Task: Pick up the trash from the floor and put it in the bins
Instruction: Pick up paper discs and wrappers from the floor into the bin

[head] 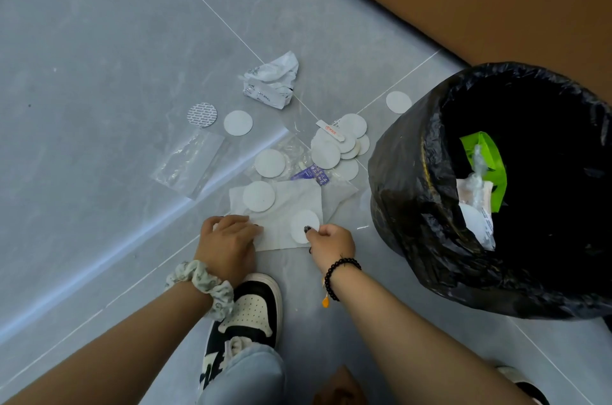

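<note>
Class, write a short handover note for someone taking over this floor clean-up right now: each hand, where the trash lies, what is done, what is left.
Left hand presses on the white paper sheet.
Right hand pinches a white disc on that sheet.
Done: some trash is already in the black-lined bin.
Left on the floor: more discs, the crumpled wrapper, the clear plastic bag, the blue sachet.

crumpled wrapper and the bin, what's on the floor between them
In the head view, between the crumpled wrapper and the bin lie a lone white disc and a pile of white discs with a paper strip on top.
</note>
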Action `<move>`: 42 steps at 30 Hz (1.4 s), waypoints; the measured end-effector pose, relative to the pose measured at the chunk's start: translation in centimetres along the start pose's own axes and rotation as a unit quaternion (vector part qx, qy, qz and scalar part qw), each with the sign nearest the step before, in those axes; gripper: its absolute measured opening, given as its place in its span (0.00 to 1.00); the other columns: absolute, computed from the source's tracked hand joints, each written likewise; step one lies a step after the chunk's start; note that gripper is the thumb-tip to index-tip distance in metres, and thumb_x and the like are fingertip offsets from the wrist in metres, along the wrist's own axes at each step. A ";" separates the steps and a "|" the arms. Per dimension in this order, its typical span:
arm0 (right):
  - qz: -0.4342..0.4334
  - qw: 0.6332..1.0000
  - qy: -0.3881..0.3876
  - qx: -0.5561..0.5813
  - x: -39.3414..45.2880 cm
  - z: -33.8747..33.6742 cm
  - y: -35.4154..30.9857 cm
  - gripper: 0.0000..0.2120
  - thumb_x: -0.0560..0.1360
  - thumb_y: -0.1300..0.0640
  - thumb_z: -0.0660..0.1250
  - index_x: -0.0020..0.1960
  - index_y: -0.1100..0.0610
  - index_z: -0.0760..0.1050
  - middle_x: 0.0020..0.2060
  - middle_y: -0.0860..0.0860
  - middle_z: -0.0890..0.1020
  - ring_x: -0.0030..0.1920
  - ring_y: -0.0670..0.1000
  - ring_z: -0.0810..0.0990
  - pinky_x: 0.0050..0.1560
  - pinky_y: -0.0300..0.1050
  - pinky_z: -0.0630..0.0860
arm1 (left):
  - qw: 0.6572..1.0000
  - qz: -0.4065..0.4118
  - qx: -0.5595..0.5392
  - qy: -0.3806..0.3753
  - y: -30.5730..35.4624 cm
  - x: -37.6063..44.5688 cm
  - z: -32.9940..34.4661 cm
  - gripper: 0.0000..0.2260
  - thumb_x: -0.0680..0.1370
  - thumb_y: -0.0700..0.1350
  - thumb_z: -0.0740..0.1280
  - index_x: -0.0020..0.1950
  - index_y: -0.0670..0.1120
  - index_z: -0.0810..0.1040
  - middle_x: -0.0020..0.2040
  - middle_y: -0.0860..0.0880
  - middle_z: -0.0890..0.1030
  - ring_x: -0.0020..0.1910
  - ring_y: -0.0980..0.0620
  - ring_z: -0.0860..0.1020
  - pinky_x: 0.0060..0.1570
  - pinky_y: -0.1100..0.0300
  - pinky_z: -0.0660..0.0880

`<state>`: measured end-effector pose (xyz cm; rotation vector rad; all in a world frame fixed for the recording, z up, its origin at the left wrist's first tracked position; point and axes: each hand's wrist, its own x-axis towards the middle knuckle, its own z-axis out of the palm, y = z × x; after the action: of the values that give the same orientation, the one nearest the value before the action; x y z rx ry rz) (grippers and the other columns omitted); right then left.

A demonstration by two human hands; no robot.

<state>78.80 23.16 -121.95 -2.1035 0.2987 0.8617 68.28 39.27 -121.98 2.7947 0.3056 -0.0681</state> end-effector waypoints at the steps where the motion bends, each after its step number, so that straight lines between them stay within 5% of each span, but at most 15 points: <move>1: 0.000 1.000 -0.006 -0.016 0.0 0.1 0.0 0.15 0.74 0.53 0.66 0.31 0.56 0.68 0.32 0.54 0.77 0.34 0.52 0.72 0.36 0.39 0.69 | 0.999 -0.019 -0.022 0.019 -0.2 0.1 -0.4 0.14 0.69 0.46 0.58 0.45 0.48 0.83 0.42 0.52 0.84 0.46 0.47 0.82 0.47 0.48 0.73; 6: 0.014 0.998 -0.019 -0.062 -0.1 0.0 0.6 0.15 0.75 0.53 0.65 0.32 0.56 0.69 0.35 0.54 0.78 0.35 0.51 0.73 0.32 0.38 0.68 | 0.985 -0.112 -0.101 0.078 -1.5 3.4 -1.9 0.12 0.74 0.44 0.63 0.53 0.43 0.81 0.49 0.44 0.82 0.49 0.40 0.80 0.47 0.48 0.76; 11: 0.028 0.997 -0.012 -0.073 -0.2 -0.3 1.5 0.16 0.75 0.52 0.65 0.32 0.56 0.66 0.35 0.53 0.78 0.35 0.50 0.72 0.32 0.38 0.68 | 0.973 -0.189 -0.118 -0.059 -2.0 7.0 -1.4 0.25 0.71 0.47 0.72 0.67 0.44 0.72 0.62 0.43 0.73 0.59 0.42 0.73 0.59 0.48 0.71; 15: 0.018 0.995 -0.005 -0.097 -0.3 -0.6 1.7 0.16 0.76 0.52 0.66 0.32 0.56 0.65 0.34 0.53 0.75 0.32 0.49 0.69 0.29 0.37 0.65 | 0.970 -0.197 -0.123 -0.077 -1.6 6.7 -0.8 0.22 0.71 0.46 0.73 0.63 0.45 0.75 0.57 0.45 0.73 0.55 0.44 0.75 0.57 0.54 0.72; 22: 0.007 0.991 -0.002 -0.131 -0.5 -0.7 1.5 0.17 0.76 0.53 0.66 0.32 0.56 0.64 0.29 0.50 0.70 0.28 0.47 0.66 0.27 0.37 0.63 | 0.955 -0.236 -0.174 -0.040 -2.5 5.2 -1.2 0.14 0.66 0.48 0.77 0.43 0.46 0.76 0.41 0.50 0.75 0.41 0.50 0.75 0.35 0.64 0.67; 30: -0.011 0.988 -0.011 -0.152 -0.4 -1.0 1.3 0.14 0.76 0.52 0.66 0.36 0.57 0.69 0.29 0.49 0.71 0.28 0.45 0.68 0.26 0.35 0.64 | 0.911 -0.292 -0.282 -0.077 -4.4 6.1 -3.4 0.09 0.69 0.46 0.76 0.42 0.47 0.77 0.35 0.52 0.78 0.35 0.56 0.75 0.35 0.65 0.69; 35: -0.011 0.988 -0.012 -0.155 -0.4 -1.0 1.2 0.15 0.76 0.52 0.66 0.34 0.57 0.68 0.28 0.48 0.71 0.28 0.44 0.68 0.26 0.35 0.64 | 0.868 -0.339 -0.363 -0.010 -6.1 8.0 -5.2 0.07 0.70 0.43 0.74 0.38 0.46 0.76 0.34 0.50 0.77 0.34 0.52 0.75 0.34 0.68 0.73; 42: -0.013 0.986 -0.015 -0.165 -0.5 -1.1 0.9 0.18 0.76 0.52 0.66 0.31 0.54 0.65 0.28 0.47 0.71 0.29 0.44 0.68 0.29 0.37 0.66 | 0.892 -0.288 -0.348 -0.028 -2.4 11.5 -4.4 0.05 0.73 0.45 0.72 0.40 0.48 0.77 0.35 0.52 0.78 0.33 0.57 0.74 0.35 0.67 0.70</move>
<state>78.54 21.69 -121.71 -2.3907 0.1167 0.9802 79.07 45.23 -119.53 1.9137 0.9290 -0.1418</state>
